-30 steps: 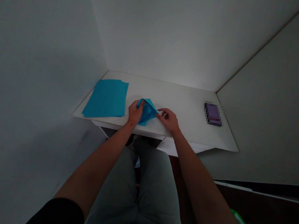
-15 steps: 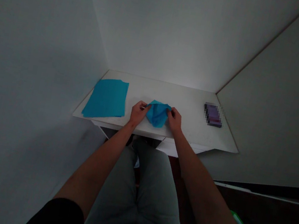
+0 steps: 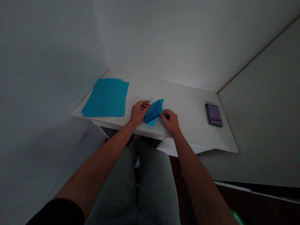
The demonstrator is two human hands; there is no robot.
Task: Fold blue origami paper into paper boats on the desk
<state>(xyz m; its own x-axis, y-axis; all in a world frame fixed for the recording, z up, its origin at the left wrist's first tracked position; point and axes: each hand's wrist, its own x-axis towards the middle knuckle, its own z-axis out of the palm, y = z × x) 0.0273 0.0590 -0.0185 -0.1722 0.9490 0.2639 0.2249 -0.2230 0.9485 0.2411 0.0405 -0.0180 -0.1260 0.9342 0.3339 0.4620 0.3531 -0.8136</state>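
I've got right hand point(image 3: 171, 120) pinching folded paper point(image 3: 155, 110), left hand point(image 3: 138, 113) against its left side, grip unclear, near middle of table's point(image 3: 189, 100) front edge. I see blue sheets point(image 3: 106, 98) stacked along left edge, pixelated purple item point(image 3: 214, 115) near right edge.

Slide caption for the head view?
Left hand and right hand handle folded blue paper at a white desk, blue sheets lying at left.

Open tabletop point(image 3: 191, 123) between right hand point(image 3: 170, 121) and purple object point(image 3: 213, 114), blue sheets point(image 3: 106, 98) blocking left, wall point(image 3: 169, 31) behind
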